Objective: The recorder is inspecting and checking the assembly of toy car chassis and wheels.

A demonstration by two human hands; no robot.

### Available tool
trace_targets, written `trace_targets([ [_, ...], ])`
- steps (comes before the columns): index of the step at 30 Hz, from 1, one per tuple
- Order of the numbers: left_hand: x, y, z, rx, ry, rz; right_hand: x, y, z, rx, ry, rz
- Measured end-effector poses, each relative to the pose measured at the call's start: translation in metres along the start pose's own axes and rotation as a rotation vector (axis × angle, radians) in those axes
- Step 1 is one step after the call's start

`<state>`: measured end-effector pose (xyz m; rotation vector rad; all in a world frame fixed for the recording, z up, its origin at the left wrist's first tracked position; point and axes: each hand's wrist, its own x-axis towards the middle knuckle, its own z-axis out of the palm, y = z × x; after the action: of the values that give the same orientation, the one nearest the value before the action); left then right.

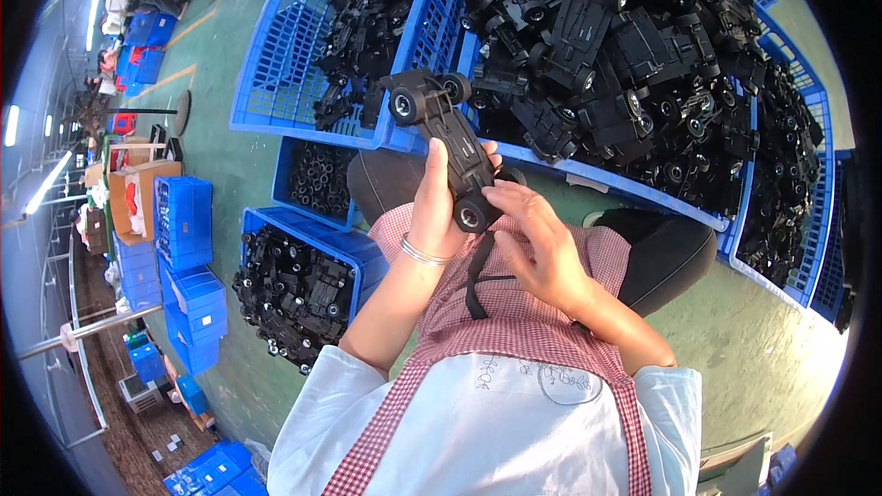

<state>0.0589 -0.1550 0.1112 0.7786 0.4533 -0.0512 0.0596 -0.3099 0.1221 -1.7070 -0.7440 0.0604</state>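
A black toy car chassis (450, 133) with wheels is tilted above my lap, its flat underside turned up. My left hand (438, 197) is closed around its lower half, thumb along one side and fingertips showing past the other. Silver-hubbed wheels show at both ends; one wheel by my right hand is partly covered. My right hand (542, 243) is open, its fingers stretched against the chassis's lower end and its thumb apart.
In front, a large blue crate (588, 170) is heaped with black chassis. Another crate (308, 129) at its left holds small black parts. Small rings fill a blue bin (287, 170); beside my left arm stands a bin (367, 257) of wheeled chassis. Another crate (788, 292) stands right.
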Motion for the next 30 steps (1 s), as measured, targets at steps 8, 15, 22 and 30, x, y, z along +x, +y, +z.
trace_targets([
  [8, 0.007, 0.005, -0.006, -0.109, 0.058, 0.027, -0.007, 0.003, -0.003, -0.094, 0.038, -0.058],
  [15, 0.005, 0.003, -0.006, -0.17, 0.089, 0.045, -0.002, 0.0, -0.002, -0.093, -0.057, -0.174],
  [22, -0.003, 0.0, -0.002, -0.032, 0.117, 0.043, -0.009, 0.021, 0.006, 0.031, 0.173, 0.27],
  [30, -0.015, -0.022, 0.002, 0.09, -0.155, 0.042, -0.029, 0.034, 0.004, 0.467, 0.106, 0.598],
])
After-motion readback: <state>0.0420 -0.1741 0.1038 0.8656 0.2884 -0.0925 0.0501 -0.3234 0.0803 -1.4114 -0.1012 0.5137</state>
